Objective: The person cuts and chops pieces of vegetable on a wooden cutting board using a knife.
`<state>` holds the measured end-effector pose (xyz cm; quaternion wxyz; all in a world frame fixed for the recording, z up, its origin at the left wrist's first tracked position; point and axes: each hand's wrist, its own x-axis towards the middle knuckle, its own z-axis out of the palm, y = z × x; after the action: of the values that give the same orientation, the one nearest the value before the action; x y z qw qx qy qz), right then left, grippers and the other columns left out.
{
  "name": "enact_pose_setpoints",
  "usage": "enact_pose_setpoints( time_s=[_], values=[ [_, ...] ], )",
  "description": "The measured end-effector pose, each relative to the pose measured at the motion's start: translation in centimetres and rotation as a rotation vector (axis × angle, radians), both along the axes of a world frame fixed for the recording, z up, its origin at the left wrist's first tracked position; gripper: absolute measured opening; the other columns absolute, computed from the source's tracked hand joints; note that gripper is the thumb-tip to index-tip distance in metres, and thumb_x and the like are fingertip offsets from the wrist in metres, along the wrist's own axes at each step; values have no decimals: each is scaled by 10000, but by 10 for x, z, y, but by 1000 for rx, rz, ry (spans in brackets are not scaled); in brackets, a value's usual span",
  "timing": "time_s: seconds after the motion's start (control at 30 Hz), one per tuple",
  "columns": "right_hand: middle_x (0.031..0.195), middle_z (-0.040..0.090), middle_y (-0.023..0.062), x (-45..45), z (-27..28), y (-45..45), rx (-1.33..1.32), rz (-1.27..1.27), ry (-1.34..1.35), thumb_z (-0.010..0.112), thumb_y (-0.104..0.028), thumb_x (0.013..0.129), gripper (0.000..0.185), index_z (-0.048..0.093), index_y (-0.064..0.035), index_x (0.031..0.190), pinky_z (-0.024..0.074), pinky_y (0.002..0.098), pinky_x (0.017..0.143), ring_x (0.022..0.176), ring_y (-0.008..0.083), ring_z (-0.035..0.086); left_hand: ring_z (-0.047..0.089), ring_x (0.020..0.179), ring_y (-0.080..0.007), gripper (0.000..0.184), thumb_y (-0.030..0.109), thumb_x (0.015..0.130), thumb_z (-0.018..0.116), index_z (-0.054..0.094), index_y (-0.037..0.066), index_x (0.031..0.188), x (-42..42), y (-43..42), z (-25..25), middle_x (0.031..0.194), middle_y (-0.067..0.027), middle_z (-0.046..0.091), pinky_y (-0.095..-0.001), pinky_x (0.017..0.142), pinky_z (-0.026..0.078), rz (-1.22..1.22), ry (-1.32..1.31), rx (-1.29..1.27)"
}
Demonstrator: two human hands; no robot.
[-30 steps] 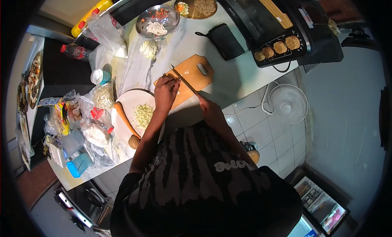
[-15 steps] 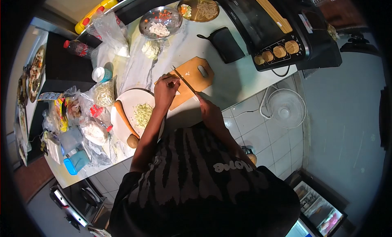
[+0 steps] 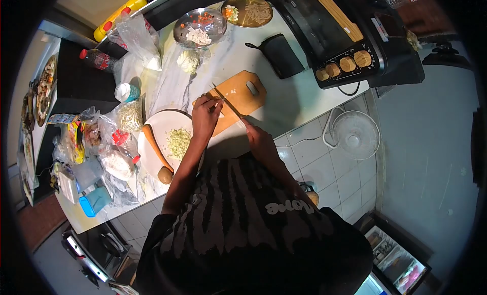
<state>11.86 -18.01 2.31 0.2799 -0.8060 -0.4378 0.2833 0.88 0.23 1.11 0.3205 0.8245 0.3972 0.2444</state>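
Note:
My right hand (image 3: 257, 138) is wrapped round the handle of a kitchen knife (image 3: 227, 103), whose blade lies slantwise over a wooden cutting board (image 3: 238, 84). Close to the blade's left side, my left hand (image 3: 205, 116) has its fingers bent and pressed down on the board. A bit of something pale shows under those fingertips, too covered to name. Small white pieces (image 3: 233, 92) lie on the board beyond the blade. Left of my left forearm, a large white plate (image 3: 152, 169) holds chopped pale-green vegetable (image 3: 178, 143) and a wooden-handled tool (image 3: 156, 148) with a rounded end.
Two metal plates, one with white and orange pieces (image 3: 198, 36) and one with strips (image 3: 257, 13), stand at the back. A black pouch (image 3: 282, 56) and toaster oven (image 3: 329, 41) are to the right. Bags (image 3: 117, 165), a white-lidded jar (image 3: 126, 93) and bottles crowd the left.
The knife and my right hand have shifted slightly to the left, with the blade nearer my left fingertips. My left hand stays almost where it was.

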Motion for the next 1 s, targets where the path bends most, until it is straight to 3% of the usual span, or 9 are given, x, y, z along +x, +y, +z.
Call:
enact_pose_setpoints(
  time_s=[0.33, 0.6, 0.73, 0.8, 1.0],
  values=[
    [993, 657, 215, -6, -1, 0, -71, 16, -97, 470, -128, 976, 481, 491, -210, 1450, 532, 494, 789, 902, 410, 653, 608, 808, -293, 134, 130, 832, 738, 760, 37, 927, -2, 1, -1, 817, -115, 633, -396, 757, 497, -28, -13, 62],
    [1144, 650, 224, 2, -5, -4, 14, -11, -45, 476, -140, 982, 457, 504, -191, 1435, 524, 465, 874, 1023, 408, 641, 600, 792, -277, 134, 118, 827, 737, 746, 31, 929, 0, 2, -1, 810, -108, 630, -387, 748, 489, -21, -38, 34],
    [1125, 651, 232, 7, 0, 1, -55, -31, -9, 480, -141, 981, 446, 518, -179, 1424, 521, 458, 866, 1024, 403, 641, 592, 777, -274, 136, 111, 822, 738, 743, 33, 933, 0, 2, -2, 793, -103, 621, -386, 736, 485, -39, -56, 33],
    [968, 665, 247, 7, -5, 1, 83, 10, -76, 445, -175, 993, 438, 511, -187, 1426, 544, 518, 738, 854, 425, 667, 590, 773, -274, 136, 110, 821, 738, 742, 33, 933, 0, 2, -1, 787, -102, 618, -387, 735, 484, -32, -53, 37],
    [926, 658, 232, 10, -5, 5, 39, 50, -122, 443, -152, 985, 451, 512, -204, 1428, 550, 513, 704, 805, 413, 672, 592, 773, -274, 126, 107, 817, 738, 742, 34, 918, 0, 1, 0, 774, -101, 613, -388, 737, 486, -11, -26, 17]
  ],
)
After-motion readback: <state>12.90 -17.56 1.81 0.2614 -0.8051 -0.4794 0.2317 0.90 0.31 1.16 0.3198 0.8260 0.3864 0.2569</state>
